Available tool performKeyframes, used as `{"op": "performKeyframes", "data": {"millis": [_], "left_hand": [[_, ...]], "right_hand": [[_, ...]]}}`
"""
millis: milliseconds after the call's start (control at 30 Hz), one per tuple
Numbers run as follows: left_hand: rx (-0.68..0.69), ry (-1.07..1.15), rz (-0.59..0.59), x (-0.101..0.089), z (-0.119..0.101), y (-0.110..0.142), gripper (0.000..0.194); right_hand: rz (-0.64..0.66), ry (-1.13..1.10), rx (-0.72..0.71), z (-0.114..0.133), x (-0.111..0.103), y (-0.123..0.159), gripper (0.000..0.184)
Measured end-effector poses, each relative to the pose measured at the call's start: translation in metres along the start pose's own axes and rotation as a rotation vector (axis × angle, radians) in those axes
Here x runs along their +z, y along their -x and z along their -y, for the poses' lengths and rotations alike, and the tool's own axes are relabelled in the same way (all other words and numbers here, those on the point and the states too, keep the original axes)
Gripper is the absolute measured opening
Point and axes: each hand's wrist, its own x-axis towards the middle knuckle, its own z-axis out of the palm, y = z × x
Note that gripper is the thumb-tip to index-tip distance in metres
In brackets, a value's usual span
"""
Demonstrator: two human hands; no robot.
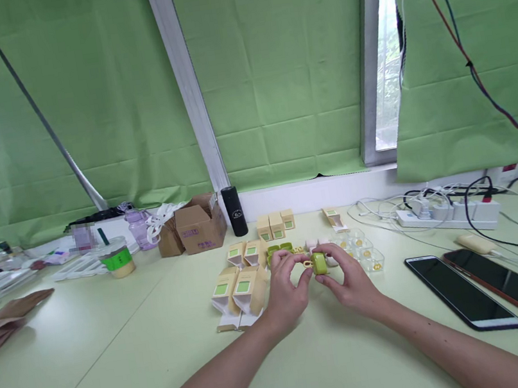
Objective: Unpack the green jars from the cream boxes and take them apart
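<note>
My right hand (pixel 350 276) pinches a small rounded green case (pixel 319 264) between thumb and fingers, above the table. On its left side is a pale yellow loop (pixel 308 264), pinched between the thumb and index finger of my left hand (pixel 286 287). Just left of my hands stand several open tan cartons with green label squares (pixel 249 284). Behind my fingers, more green pieces (pixel 272 251) lie partly hidden. Clear round cups with gold-coloured centres (pixel 359 245) sit beyond my right hand, beside partly hidden white pieces.
Small tan boxes (pixel 276 225) stand farther back, near a black tumbler (pixel 234 212) and a cardboard box (pixel 201 225). Two phones (pixel 463 290), a power strip (pixel 450 217) and loose cables lie on the right. A lidded drink cup (pixel 117 259) stands left.
</note>
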Motion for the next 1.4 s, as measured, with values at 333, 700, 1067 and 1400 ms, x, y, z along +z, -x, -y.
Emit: {"op": "performKeyframes", "data": {"millis": [333, 700, 1067, 1400], "left_hand": [[0.003, 0.015, -0.006, 0.0, -0.002, 0.0, 0.006], [-0.043, 0.094, 0.015, 0.0, 0.002, 0.001, 0.007], [-0.067, 0.118, 0.019, 0.001, 0.002, 0.001, 0.008], [-0.056, 0.109, -0.015, 0.0, -0.003, 0.003, 0.013]], "right_hand": [[0.009, -0.015, -0.037, -0.004, 0.002, 0.001, 0.045], [0.028, -0.017, -0.08, -0.004, 0.004, 0.002, 0.04], [0.062, -0.018, -0.068, -0.011, 0.005, 0.002, 0.041], [0.02, -0.277, 0.107, 0.0, 0.006, 0.0, 0.04]]}}
